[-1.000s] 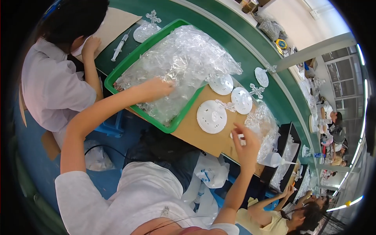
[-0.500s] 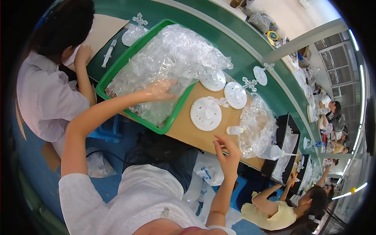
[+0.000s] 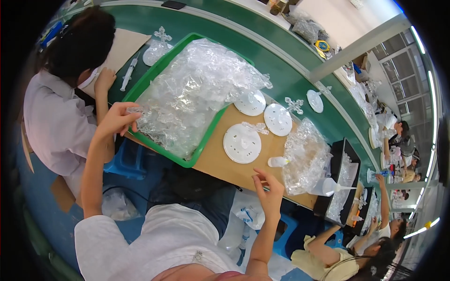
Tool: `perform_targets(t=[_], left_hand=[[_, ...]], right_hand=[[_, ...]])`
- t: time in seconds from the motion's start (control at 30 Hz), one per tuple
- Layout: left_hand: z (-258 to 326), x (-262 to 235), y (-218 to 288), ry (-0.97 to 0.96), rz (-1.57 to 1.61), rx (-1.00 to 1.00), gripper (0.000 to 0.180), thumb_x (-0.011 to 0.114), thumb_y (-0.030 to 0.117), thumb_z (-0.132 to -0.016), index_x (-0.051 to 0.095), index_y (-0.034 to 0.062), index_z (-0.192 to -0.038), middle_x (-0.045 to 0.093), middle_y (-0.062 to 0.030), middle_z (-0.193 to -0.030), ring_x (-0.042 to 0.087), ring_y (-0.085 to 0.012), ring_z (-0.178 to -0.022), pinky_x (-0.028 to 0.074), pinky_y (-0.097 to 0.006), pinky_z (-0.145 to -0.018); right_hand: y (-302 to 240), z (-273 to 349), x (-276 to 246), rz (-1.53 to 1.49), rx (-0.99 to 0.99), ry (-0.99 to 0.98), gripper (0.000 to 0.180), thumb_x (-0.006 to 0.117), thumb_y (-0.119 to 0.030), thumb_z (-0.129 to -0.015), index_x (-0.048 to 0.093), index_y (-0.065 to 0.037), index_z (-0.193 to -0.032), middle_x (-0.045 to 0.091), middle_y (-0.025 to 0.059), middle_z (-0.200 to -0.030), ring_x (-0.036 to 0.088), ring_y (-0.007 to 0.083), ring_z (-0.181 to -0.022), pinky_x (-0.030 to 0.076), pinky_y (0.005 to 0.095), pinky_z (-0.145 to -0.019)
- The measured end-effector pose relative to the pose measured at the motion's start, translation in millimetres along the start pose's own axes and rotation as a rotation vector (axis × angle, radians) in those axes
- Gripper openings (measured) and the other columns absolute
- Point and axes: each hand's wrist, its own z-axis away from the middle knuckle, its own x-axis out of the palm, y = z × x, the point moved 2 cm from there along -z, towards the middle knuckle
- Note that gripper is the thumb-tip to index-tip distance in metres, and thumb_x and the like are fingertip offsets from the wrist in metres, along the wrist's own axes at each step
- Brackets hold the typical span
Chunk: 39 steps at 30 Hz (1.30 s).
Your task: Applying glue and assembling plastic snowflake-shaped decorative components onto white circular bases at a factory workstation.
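Observation:
My left hand is at the left rim of the green tray, its thumb and fingers closed on a small clear plastic piece. Clear bags and transparent plastic parts fill the tray in a heap. Over the front edge of the table hangs my right hand, fingers loosely curled, with a gap between thumb and index finger and nothing visible in it. Beyond it stands a white round base with a clear cross. A small white squeeze bottle lies to the right of that base.
More white bases stand behind. A clear bag of parts, a needle-tipped bottle and a black bin are at right. A syringe lies near a co-worker at left. Another co-worker sits at right.
My left hand has moved left from above the heap to the tray's left rim, and a clear plastic piece now shows in its fingers. My right hand has stayed in nearly the same place.

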Motion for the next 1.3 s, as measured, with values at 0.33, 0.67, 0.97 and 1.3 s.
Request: perform_targets(t=[0.33, 0.67, 0.97, 1.3], left_hand=[[36.4, 154.5, 68.7, 0.004, -0.045, 0.302, 0.019, 0.071, 0.016, -0.080, 0.069, 0.0004, -0.092, 0.066, -0.0043, -0.067, 0.059, -0.0084, -0.053, 0.042, -0.023, -0.045], [6.6, 272.9, -4.1, 0.089, -0.600, 0.718, 0.053, 0.060, 0.020, -0.086, 0.043, 0.0010, -0.133, 0.055, -0.0198, -0.120, 0.060, -0.0359, -0.095, 0.052, -0.039, -0.076], [-74.6, 293.7, -59.9, 0.303, -0.749, 0.515, 0.050, 0.054, 0.013, -0.087, 0.038, -0.0104, -0.129, 0.032, -0.0286, -0.140, 0.019, -0.0431, -0.138, 0.020, -0.046, -0.113], [-89.5, 297.7, -67.4, 0.053, 0.530, 0.219, 0.038, 0.063, 0.003, -0.082, 0.046, 0.0020, -0.116, 0.059, -0.0101, -0.098, 0.060, -0.0195, -0.088, 0.049, -0.031, -0.080]], right_hand=[[-86.8, -16.9, 41.9, 0.042, -0.457, 0.286, 0.031, 0.072, -0.003, -0.075, 0.067, -0.006, -0.105, 0.064, 0.0090, -0.100, 0.062, 0.0167, -0.066, 0.049, 0.0259, -0.057], [47.7, -6.4, 73.3, -0.531, 0.136, 0.521, 0.020, 0.068, -0.009, -0.085, 0.059, -0.001, -0.101, 0.063, 0.0053, -0.089, 0.060, 0.0122, -0.072, 0.051, 0.0252, -0.065], [86.9, -25.2, 100.1, -0.938, 0.328, 0.557, 0.026, 0.063, -0.015, -0.090, 0.051, -0.004, -0.111, 0.059, 0.0065, -0.103, 0.059, 0.0121, -0.084, 0.052, 0.0246, -0.073], [89.4, -21.9, 83.1, -0.915, 0.426, 0.462, 0.024, 0.062, -0.016, -0.091, 0.054, -0.004, -0.109, 0.059, 0.0047, -0.097, 0.057, 0.0117, -0.079, 0.050, 0.0251, -0.070]])
